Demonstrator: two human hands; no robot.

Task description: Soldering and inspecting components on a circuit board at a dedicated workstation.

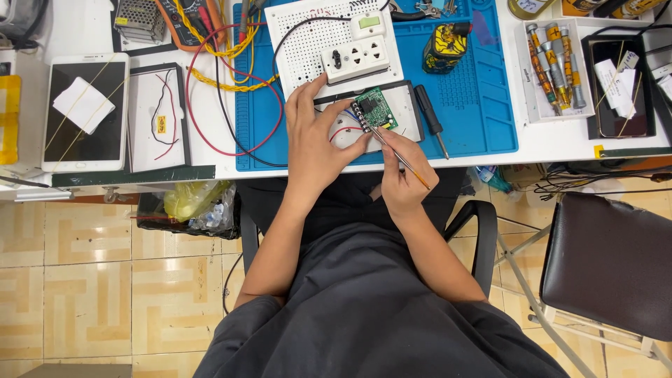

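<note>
A small green circuit board (pixel 376 108) lies on a white tray (pixel 409 115) at the front of the blue work mat (pixel 476 105). My left hand (pixel 313 136) rests on the tray, fingers spread, thumb and forefinger steadying the board's left edge. My right hand (pixel 400 175) grips a thin brush (pixel 395 152) like a pen, with its tip touching the board's lower left edge. Red and black wires (pixel 341 131) run from the board under my left hand.
A white perforated board with sockets (pixel 336 42), a black screwdriver (pixel 428 115) and a yellow-black bottle (pixel 444 47) sit on the mat. A tablet (pixel 84 112) and a wired panel (pixel 159 119) lie left; a tray of drivers (pixel 553 63) right. A black chair (pixel 609 259) stands at right.
</note>
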